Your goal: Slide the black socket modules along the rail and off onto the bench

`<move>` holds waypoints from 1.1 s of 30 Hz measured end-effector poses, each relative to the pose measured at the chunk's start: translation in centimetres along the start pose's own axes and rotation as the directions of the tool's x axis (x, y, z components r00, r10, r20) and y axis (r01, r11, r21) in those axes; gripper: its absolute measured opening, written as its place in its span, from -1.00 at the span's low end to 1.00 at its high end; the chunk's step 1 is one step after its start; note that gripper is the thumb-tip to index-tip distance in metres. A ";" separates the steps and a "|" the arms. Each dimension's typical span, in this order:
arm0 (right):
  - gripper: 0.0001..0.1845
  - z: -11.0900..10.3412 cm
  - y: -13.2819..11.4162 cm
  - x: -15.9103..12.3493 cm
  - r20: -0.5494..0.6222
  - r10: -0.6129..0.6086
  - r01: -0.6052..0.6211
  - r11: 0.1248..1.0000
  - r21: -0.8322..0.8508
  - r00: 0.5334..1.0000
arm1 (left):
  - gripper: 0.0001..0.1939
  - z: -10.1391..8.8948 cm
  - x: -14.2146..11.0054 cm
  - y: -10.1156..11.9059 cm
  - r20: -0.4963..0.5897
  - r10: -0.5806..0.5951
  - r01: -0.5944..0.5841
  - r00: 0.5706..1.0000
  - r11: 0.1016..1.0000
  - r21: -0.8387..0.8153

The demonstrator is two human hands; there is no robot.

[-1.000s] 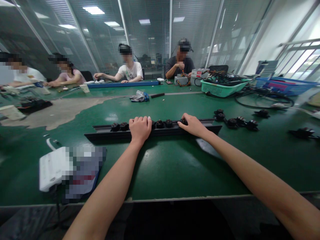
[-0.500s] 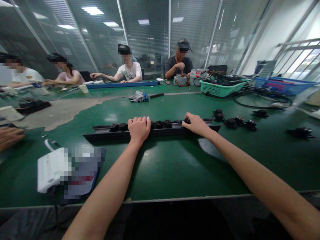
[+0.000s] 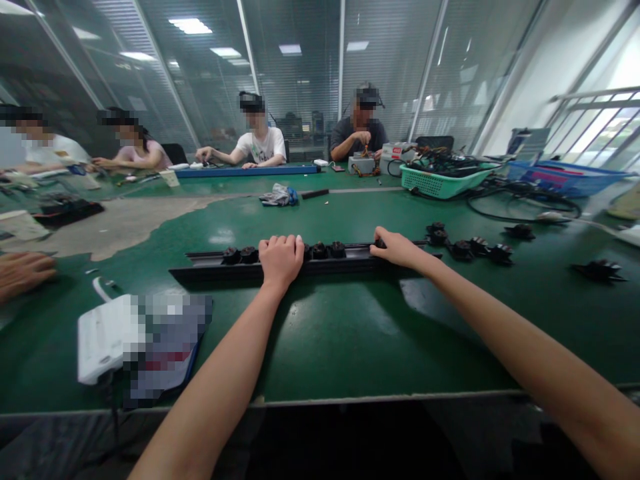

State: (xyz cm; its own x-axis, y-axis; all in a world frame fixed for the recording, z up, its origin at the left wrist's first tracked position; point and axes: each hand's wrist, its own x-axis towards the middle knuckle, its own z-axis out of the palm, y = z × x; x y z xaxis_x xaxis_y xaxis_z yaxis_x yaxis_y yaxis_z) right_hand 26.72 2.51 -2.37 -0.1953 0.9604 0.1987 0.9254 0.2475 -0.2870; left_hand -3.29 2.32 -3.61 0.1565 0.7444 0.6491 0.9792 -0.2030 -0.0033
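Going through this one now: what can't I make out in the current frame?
All in the head view:
Under the left hand: the stretch of black rail there, covered by the hand.
At the right hand: most of the small black part, hidden by the fingers.
Another person's hand: its arm, cut off by the left edge.
Grey packet: any print, pixelated.
Green basket: separate contents, tangled and too small.

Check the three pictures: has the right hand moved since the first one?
Yes: the right hand has moved to its right along the black rail, farther from the left hand.
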 end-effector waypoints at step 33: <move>-0.79 0.1 1.3 -1.5 -0.121 0.106 -0.099 0.993 0.067 0.987 | -0.48 0.3 0.0 -0.2 -0.027 0.017 -0.016 0.999 0.999 0.044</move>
State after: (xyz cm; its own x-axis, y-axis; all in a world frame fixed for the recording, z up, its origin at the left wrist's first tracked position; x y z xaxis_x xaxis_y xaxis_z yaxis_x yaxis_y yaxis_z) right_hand 28.17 1.41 -3.13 -0.0551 0.9588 0.2786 0.9161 0.1595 -0.3677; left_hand -3.50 2.54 -3.81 0.1701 0.7236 0.6690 0.9813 -0.1867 -0.0475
